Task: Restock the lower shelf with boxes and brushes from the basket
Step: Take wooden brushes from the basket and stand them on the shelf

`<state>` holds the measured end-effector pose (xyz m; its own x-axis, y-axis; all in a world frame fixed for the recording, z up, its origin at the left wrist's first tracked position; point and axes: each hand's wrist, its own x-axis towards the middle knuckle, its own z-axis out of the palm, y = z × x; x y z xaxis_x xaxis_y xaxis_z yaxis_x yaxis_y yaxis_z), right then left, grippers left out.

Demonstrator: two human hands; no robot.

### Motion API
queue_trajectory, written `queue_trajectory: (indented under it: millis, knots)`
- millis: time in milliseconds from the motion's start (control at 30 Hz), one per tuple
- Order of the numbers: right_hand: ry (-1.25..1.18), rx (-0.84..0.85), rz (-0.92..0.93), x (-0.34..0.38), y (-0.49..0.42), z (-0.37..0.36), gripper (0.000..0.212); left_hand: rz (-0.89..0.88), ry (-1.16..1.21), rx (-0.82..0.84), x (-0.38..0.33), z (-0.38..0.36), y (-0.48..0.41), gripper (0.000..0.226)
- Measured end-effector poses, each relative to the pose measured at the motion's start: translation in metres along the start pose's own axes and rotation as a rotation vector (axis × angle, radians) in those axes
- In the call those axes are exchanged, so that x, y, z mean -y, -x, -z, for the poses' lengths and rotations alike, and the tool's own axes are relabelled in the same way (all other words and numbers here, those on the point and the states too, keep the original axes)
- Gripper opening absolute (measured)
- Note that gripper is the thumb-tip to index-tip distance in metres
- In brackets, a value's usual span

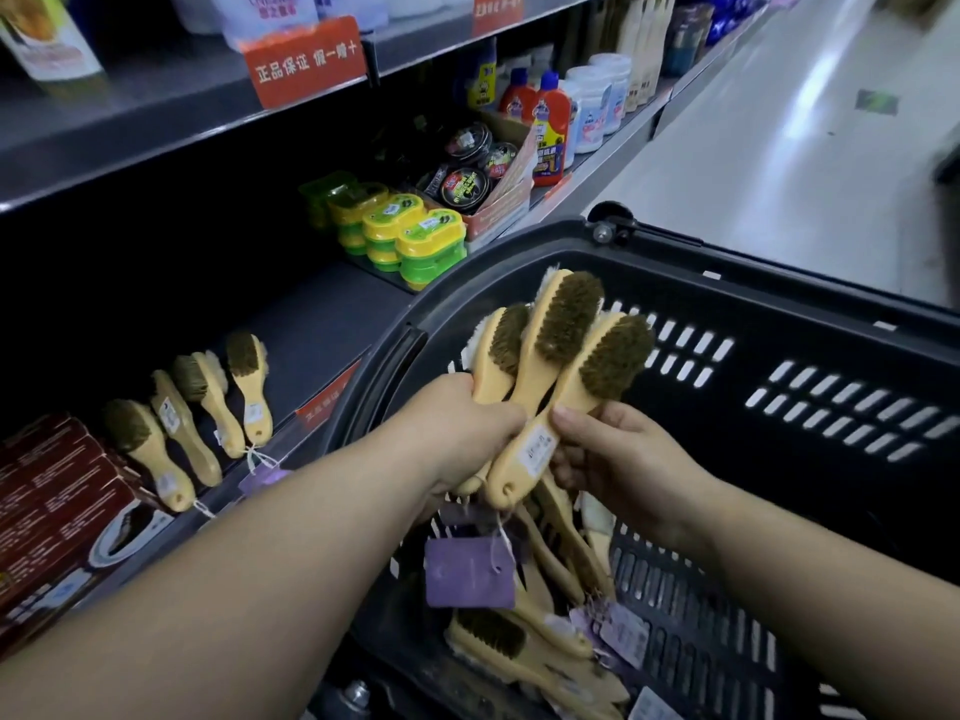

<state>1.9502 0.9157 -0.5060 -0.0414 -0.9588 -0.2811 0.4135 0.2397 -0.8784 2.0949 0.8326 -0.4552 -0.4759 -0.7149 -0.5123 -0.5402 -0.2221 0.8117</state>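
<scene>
A view from head height looks down at two bare forearms over a dark plastic basket [779,407] standing beside a shop shelf [322,324]. The basket's near edge is cut off by the bottom of the frame, and the back of the shelf is too dark to make out.

Inside the basket lie more wooden brushes [519,646] with purple tags [470,571], heaped and partly hidden under the hands; their number cannot be told.

The left hand [462,428] is closed around the handles of a bunch of brushes [550,335], held above the basket with the bristle heads pointing up and away. The right hand [613,454] pinches the handle of the nearest brush in that bunch between thumb and fingers, just beside the left hand.

On the lower shelf, to the left of the hands, four brushes [208,402] lie side by side, handles toward the shelf edge. Dark red boxes [57,491] sit at the far left, partly cut off. Further along stand yellow-and-green cases [410,241] and round tins [467,174]; their labels are too small to read.
</scene>
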Motion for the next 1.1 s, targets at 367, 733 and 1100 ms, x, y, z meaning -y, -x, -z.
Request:
queue_trajectory:
  millis: [367, 733, 1100]
  knots:
    - [0.146, 0.14, -0.14, -0.002, -0.008, 0.022, 0.026, -0.027, -0.207, 0.008, 0.0, 0.002, 0.001, 0.051]
    - [1.649, 0.418, -0.517, -0.139, -0.003, 0.026, 0.041, -0.073, -0.249, 0.036, -0.001, 0.004, -0.002, 0.039]
    - [0.426, -0.107, -0.623, -0.012, 0.034, 0.031, 0.014, -0.053, 0.093, 0.127, -0.005, -0.001, -0.001, 0.04]
